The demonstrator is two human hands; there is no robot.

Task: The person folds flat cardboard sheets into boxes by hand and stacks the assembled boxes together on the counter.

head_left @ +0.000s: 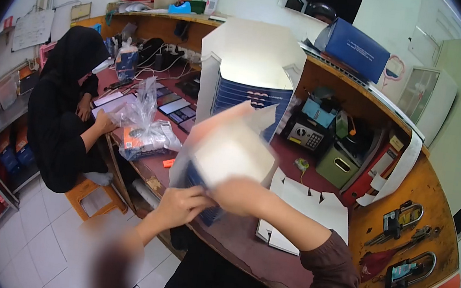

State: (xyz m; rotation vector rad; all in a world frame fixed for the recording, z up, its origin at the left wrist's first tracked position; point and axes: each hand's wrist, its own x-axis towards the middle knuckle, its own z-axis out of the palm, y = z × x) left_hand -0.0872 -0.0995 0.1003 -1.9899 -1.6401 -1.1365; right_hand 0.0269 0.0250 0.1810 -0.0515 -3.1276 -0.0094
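Both my hands are at a white and blue cardboard box piece (235, 150), blurred by motion, over the desk's front edge. My left hand (182, 205) pinches its lower left edge with closed fingers. Close beside it, my right hand (239, 195) is smeared, and its fingertips cannot be made out. Behind the piece stands a tall stack of nested blue boxes (253, 98) with white insides and raised flaps. Flat white cardboard sheets (313, 216) lie on the desk to the right of my right hand.
A person in black (64, 108) sits at the left, writing. A plastic bag of packages (146, 134) and several phones (177, 109) lie on the red desk. Further right are a safe (304, 134), a green box (342, 163) and padlocks (406, 272) on the wooden surface.
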